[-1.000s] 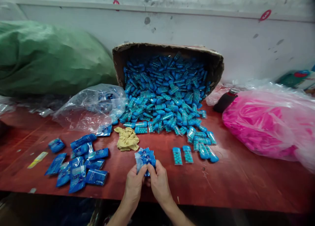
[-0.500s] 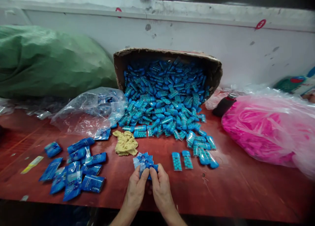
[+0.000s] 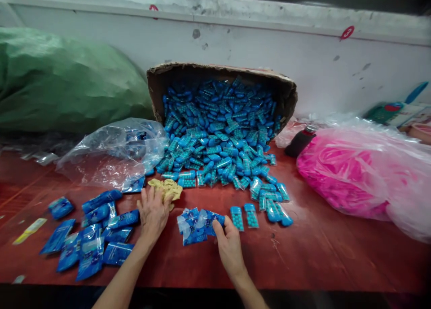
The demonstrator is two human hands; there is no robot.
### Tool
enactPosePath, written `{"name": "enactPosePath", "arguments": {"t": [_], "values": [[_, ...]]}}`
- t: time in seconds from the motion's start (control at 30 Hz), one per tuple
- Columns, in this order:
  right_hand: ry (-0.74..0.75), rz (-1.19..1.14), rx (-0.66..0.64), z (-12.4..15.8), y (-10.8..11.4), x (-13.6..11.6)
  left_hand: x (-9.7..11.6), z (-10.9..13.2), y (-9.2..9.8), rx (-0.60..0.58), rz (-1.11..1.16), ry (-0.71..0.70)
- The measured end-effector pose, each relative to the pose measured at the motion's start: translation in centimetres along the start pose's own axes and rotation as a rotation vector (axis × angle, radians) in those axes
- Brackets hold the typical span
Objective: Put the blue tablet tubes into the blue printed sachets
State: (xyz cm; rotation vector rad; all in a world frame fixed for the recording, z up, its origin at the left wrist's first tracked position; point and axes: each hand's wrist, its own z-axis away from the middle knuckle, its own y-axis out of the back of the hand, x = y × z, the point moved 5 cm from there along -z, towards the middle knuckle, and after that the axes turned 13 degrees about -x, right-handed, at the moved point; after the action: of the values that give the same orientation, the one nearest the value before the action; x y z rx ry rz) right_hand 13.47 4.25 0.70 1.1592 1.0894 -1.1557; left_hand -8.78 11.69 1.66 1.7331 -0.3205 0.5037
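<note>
This looks like a packing workshop. Beyond the right hand (image 3: 230,244), a ragged carton (image 3: 222,68) overflows with identical blue packs (image 3: 218,141); a bulky green sack (image 3: 67,82) lies beyond the left hand (image 3: 154,212).

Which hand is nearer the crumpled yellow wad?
Left. The left hand is at the near-left side of the yellow wad, overlapping its edge; the right hand is farther off, to its right and closer to the camera, holding blue packets.

before me a worn red tabletop (image 3: 323,255) spreads across my view, its near edge dropping into darkness. behind it i face a pale, stained wall (image 3: 316,71) with two red markers (image 3: 347,32), one reading 3, and a grimy ledge (image 3: 269,8) on top. the light looks dim and cool.
</note>
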Motion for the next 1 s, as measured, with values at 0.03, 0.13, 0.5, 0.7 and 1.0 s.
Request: {"name": "enactPosePath", "arguments": {"t": [0.03,0.13,0.5,0.7,1.0], "values": [[0.0,-0.035,0.006,0.0,-0.1,0.1,0.4,1.1,0.5,0.014,0.151,0.023],[-0.007,-0.142,-0.004,-0.1,-1.3,0.1,2.4,5.0,-0.9,-0.326,0.786,0.122],[0.073,-0.043,-0.531,-1.6,-5.7,-2.4,2.3,9.6,-1.9,-0.348,1.365,0.634],[0.193,0.589,-0.408,-7.3,-7.8,-4.0,0.7,9.2,-0.4,-0.291,1.379,0.604],[0.065,0.523,-0.431,-10.2,-8.9,-2.7,1.4,9.6,-1.3,-0.475,1.596,0.633]]}}
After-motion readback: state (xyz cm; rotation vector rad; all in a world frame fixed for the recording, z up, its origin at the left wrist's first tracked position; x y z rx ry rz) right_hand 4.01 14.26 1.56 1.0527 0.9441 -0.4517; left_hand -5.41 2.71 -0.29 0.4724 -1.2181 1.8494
